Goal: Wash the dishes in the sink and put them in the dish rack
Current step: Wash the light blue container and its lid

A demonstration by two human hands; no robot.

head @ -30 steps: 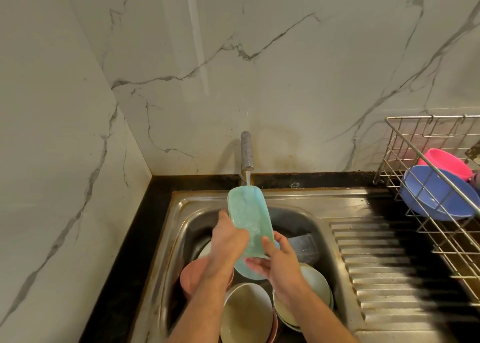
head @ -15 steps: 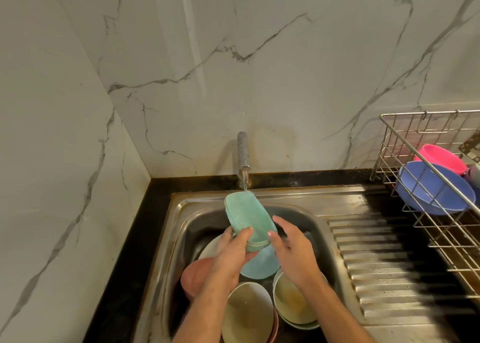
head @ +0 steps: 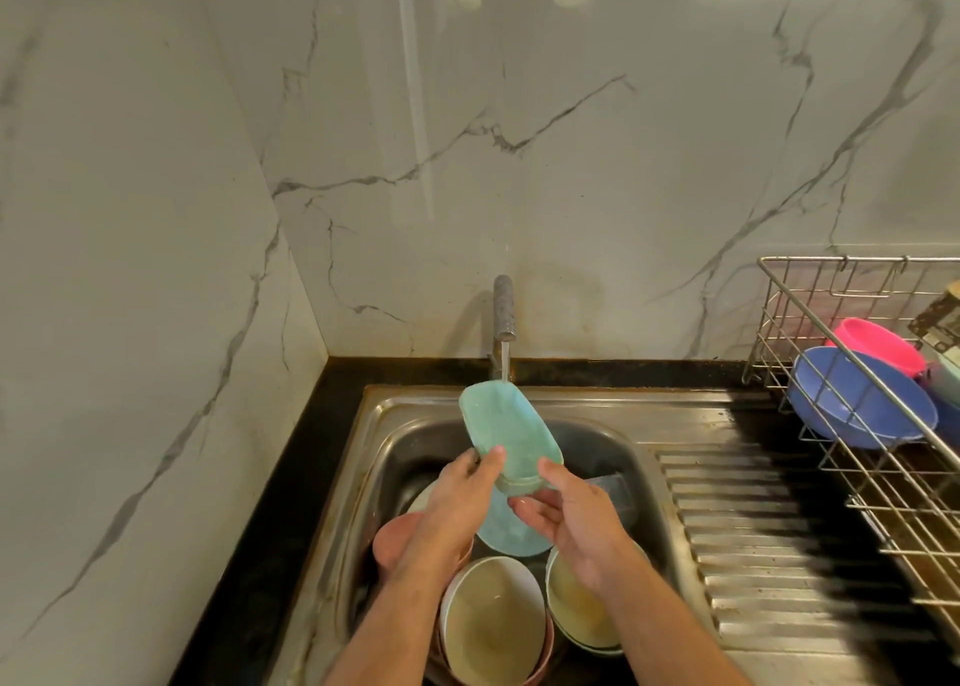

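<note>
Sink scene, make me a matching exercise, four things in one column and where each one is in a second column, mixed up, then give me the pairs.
Things:
1. teal dish
2. blue bowl
3. tap
4. cream bowl

Places:
A. in the wire dish rack
B. in the sink, below the forearms
C. held in the left hand, under the water
D. at the back of the sink, by the wall

Pairs: 1-C, 2-A, 3-D, 4-B
</note>
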